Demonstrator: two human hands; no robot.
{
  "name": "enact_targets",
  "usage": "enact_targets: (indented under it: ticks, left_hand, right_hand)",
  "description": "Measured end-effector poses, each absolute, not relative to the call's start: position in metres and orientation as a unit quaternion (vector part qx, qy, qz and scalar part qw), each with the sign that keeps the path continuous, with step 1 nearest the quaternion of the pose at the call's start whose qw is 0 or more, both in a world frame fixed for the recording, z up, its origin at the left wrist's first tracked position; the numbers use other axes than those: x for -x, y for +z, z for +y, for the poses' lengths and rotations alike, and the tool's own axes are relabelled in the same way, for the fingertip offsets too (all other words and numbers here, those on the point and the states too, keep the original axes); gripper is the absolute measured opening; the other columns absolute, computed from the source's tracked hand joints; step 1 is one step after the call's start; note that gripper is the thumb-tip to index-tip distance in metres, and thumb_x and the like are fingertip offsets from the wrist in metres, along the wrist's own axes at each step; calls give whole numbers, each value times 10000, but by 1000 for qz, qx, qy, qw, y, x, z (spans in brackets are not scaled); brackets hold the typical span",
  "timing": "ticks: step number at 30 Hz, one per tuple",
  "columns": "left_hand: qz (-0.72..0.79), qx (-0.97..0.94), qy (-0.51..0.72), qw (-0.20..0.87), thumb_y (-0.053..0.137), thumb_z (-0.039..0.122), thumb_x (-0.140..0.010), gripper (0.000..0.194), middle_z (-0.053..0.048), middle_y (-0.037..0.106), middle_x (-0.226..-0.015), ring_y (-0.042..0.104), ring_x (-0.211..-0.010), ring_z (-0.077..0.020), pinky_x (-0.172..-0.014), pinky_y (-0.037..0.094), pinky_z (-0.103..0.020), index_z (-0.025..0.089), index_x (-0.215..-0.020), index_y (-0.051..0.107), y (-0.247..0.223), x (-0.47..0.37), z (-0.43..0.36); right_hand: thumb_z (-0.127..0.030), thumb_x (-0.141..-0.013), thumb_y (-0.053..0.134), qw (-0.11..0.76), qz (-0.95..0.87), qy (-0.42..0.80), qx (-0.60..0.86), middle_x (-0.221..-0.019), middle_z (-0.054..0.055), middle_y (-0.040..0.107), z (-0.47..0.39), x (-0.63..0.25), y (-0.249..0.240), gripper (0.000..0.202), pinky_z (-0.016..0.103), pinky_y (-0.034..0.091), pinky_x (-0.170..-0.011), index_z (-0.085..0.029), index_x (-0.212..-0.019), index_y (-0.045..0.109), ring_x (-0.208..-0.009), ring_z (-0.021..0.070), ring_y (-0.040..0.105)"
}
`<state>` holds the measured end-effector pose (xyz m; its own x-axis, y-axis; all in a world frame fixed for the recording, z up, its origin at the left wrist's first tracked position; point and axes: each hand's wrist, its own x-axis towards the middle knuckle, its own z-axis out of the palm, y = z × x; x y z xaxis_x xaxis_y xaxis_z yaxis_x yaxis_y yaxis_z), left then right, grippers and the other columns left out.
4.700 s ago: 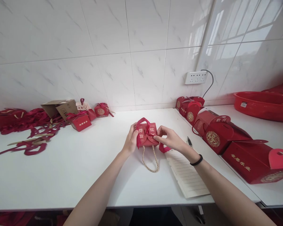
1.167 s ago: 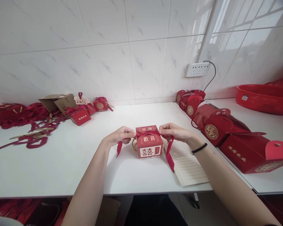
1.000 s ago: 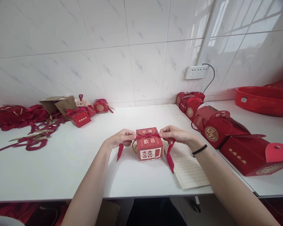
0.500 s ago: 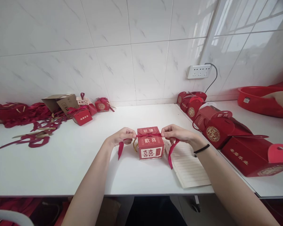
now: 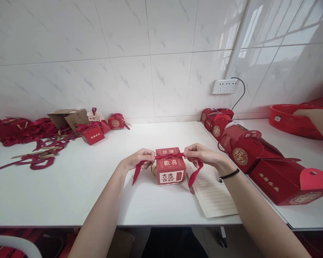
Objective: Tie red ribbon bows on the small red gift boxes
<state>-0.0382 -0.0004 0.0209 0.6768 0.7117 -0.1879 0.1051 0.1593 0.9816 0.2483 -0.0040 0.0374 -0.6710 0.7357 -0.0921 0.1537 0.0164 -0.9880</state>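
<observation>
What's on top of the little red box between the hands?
A red ribbon lies across the box, pinched by the left hand and right hand. The surface directly beneath is hidden.

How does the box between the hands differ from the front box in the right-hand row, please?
The middle box shows a white panel; the front box, gold characters on red. A ribbon crosses the middle box; none shows on the front box. The front box's rounded flap stands up; the middle box's top looks flat. Both are red.

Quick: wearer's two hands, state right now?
Left hand: closed, pinching the red ribbon on one side of the red box.
Right hand: closed, pinching that ribbon on the other side.
</observation>
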Motion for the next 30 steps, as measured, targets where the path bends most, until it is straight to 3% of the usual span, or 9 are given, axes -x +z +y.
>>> enact_targets:
  ticks: [3, 8, 13, 17, 21, 26, 30]
  left_hand:
    - [317, -599, 253, 691, 723, 323, -652, 308, 27, 467, -515, 422, -416, -67, -445, 283, -213, 130, -588, 491, 24, 37, -3]
    - [305, -594, 296, 683, 684, 315, -700, 296, 31, 461, -487, 420, -435, -67, -466, 296, -210, 132, -585, 482, 32, 30, -8]
    - [291, -625, 297, 661, 672, 323, -728, 246, -1, 539, -540, 480, -456, -86, -471, 322, -216, 119, -663, 552, 40, 21, -15]
    - [278, -641, 285, 656, 652, 315, -762, 224, -19, 573, -569, 524, -484, -102, -497, 356, -224, 110, -709, 581, 42, 19, -17]
    - [268, -639, 281, 664, 661, 298, -754, 222, -33, 595, -612, 564, -543, -119, -566, 406, -243, 103, -682, 581, 42, 19, -17]
    - [276, -623, 286, 674, 679, 290, -723, 227, -22, 581, -592, 569, -532, -125, -561, 407, -245, 109, -650, 564, 40, 20, -15]
    - [275, -619, 285, 678, 678, 291, -715, 234, -20, 578, -592, 560, -523, -120, -557, 406, -247, 112, -636, 550, 39, 21, -14]
  right_hand:
    - [-449, -683, 734, 296, -641, 642, 299, -630, -4, 543, -11, -245, 45, 346, 200, 407, -445, -140, -653, 581, -497, 81, 480]
    - [-415, -683, 754, 395, -617, 635, 245, -965, 90, 655, -19, -236, 50, 270, 299, 483, -745, -152, -697, 694, -810, 178, 593]
    - [-420, -746, 706, 382, -681, 577, 241, -1171, 93, 608, -25, -228, 49, 239, 373, 426, -913, -205, -844, 743, -1143, 268, 501]
    - [-453, -777, 658, 395, -712, 517, 265, -1126, 87, 627, -28, -219, 47, 306, 350, 455, -847, -205, -943, 726, -1039, 247, 560]
    - [-468, -774, 645, 440, -703, 476, 293, -909, 80, 660, -29, -215, 46, 323, 296, 457, -717, -152, -781, 713, -840, 207, 589]
    - [-553, -746, 625, 495, -597, 569, 273, -785, 73, 636, -21, -228, 47, 410, 274, 469, -623, -150, -671, 651, -697, 177, 582]
    - [-648, -780, 518, 397, -620, 558, 381, -548, 69, 565, -14, -239, 48, 574, 250, 457, -513, -140, -515, 544, -494, 133, 529]
